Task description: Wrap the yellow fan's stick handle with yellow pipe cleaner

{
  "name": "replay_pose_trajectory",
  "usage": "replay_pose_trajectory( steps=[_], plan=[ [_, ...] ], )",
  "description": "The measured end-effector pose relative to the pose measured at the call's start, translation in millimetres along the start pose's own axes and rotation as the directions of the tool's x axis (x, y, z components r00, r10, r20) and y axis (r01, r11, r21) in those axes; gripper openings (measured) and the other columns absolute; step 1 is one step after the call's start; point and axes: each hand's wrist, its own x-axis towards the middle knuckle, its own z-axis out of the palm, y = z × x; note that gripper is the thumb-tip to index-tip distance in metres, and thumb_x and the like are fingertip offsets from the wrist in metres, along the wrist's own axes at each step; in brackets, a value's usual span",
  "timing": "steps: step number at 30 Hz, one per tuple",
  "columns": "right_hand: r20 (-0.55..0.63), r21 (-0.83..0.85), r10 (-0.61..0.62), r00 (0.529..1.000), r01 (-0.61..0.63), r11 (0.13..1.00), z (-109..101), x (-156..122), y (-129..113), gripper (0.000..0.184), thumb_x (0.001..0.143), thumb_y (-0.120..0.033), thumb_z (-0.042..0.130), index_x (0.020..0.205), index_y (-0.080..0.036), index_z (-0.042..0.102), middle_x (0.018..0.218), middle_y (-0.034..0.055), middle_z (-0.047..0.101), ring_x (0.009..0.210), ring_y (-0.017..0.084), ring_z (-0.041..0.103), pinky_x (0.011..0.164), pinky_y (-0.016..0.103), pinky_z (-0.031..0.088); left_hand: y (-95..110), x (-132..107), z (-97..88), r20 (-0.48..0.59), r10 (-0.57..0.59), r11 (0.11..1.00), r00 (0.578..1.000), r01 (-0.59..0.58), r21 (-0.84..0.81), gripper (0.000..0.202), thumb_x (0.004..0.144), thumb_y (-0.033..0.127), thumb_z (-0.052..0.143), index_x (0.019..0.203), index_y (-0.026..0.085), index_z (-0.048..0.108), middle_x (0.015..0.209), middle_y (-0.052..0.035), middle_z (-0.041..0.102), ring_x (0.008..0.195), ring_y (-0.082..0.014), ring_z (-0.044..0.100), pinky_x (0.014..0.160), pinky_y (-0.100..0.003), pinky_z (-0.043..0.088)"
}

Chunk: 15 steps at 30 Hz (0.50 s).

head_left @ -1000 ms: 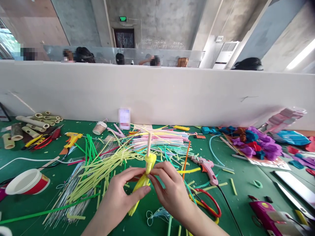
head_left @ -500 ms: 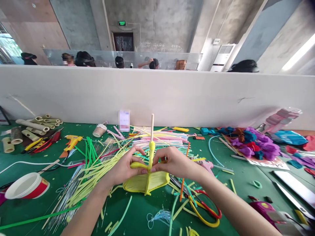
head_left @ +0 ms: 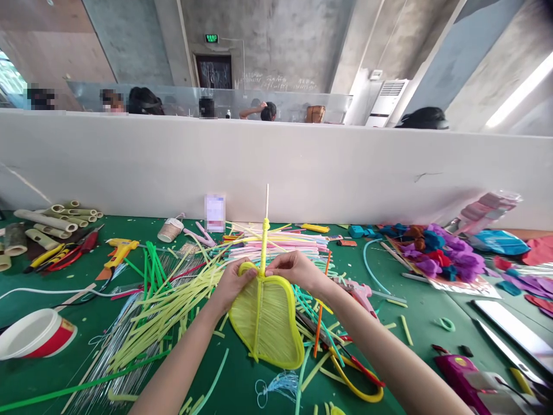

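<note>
Head view. A loose heap of yellow-green stems [head_left: 173, 317] lies to the left of the yellow leaf-shaped piece [head_left: 279, 325], and a pink bundle [head_left: 280, 246] lies beyond it. To the right are a pink glue gun [head_left: 362, 295], partly hidden by the right forearm, and a tool with red and yellow handles [head_left: 366, 397]. The left hand [head_left: 233, 283] pinches the piece's upper left edge; the right hand [head_left: 296, 268] closes its fingertips at the stem base. The piece hangs between the forearms, its wrapped stem and pale stick [head_left: 266, 202] upright. A white partition [head_left: 276, 167] bounds the far edge of the table [head_left: 239, 374]; green surface shows between the blade and a blue tassel [head_left: 281, 385]. Half a second earlier the blade appears strongly foreshortened; now its broad face is turned to the camera.
</note>
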Motion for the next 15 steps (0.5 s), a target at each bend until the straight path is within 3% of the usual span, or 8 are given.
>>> replay_pose_trajectory(
  steps=[5, 8, 11, 13, 15],
  plan=[
    [0.010, 0.151, 0.059, 0.998, -0.059, 0.987, 16, -14, -5, 0.046, 0.067, -0.056, 0.083, 0.085, -0.015, 0.075, 0.062, -0.0017, 0.062, 0.048, 0.007, 0.044, 0.045, 0.020, 0.033, -10, -3, 9.9, 0.077, -0.097, 0.986, 0.992, 0.107, -0.129, 0.065, 0.060, 0.074, 0.076, 0.081, 0.019, 0.050, 0.062, 0.0059, 0.047, 0.051, -0.0086, 0.043, 0.053, -0.023, 0.035],
    [0.008, 0.214, 0.023, 1.000, -0.024, 0.977, 25, -20, -13, 0.044, 0.066, -0.054, 0.084, 0.089, -0.017, 0.076, 0.068, -0.0011, 0.063, 0.052, 0.008, 0.047, 0.046, 0.020, 0.037, -22, -2, 18.2, 0.216, -0.236, 0.952, 0.948, 0.270, -0.145, 0.067, 0.063, 0.086, 0.061, 0.077, 0.021, 0.054, 0.051, 0.0059, 0.038, 0.042, -0.0095, 0.038, 0.046, -0.026, 0.033],
    [-0.052, 0.228, -0.034, 0.998, 0.045, 0.973, 30, -23, -20, 0.038, 0.063, -0.050, 0.087, 0.079, -0.017, 0.077, 0.085, 0.0025, 0.066, 0.068, 0.012, 0.058, 0.053, 0.022, 0.048, -30, 1, 26.1, 0.381, -0.398, 0.880, 0.834, 0.465, -0.099, 0.070, 0.058, 0.093, 0.051, 0.066, 0.024, 0.056, 0.043, 0.0051, 0.029, 0.034, -0.0118, 0.033, 0.039, -0.029, 0.030],
    [-0.086, 0.235, -0.019, 0.996, 0.039, 0.971, 29, -25, -23, 0.035, 0.062, -0.047, 0.088, 0.078, -0.017, 0.077, 0.091, 0.0026, 0.065, 0.063, 0.011, 0.057, 0.047, 0.021, 0.047, -25, 0, 29.5, 0.464, -0.476, 0.826, 0.747, 0.561, -0.055, 0.068, 0.056, 0.092, 0.051, 0.067, 0.025, 0.059, 0.042, 0.0035, 0.032, 0.031, -0.0122, 0.032, 0.037, -0.030, 0.028],
    [-0.071, 0.292, 0.069, 0.995, -0.046, 0.955, 27, -26, -24, 0.036, 0.063, -0.046, 0.088, 0.082, -0.018, 0.076, 0.085, 0.0009, 0.065, 0.049, 0.007, 0.051, 0.036, 0.020, 0.042, -11, -5, 31.5, 0.553, -0.538, 0.753, 0.636, 0.658, -0.025, 0.063, 0.059, 0.087, 0.054, 0.075, 0.027, 0.063, 0.043, 0.0025, 0.038, 0.027, -0.0112, 0.031, 0.034, -0.030, 0.025]
  ],
)
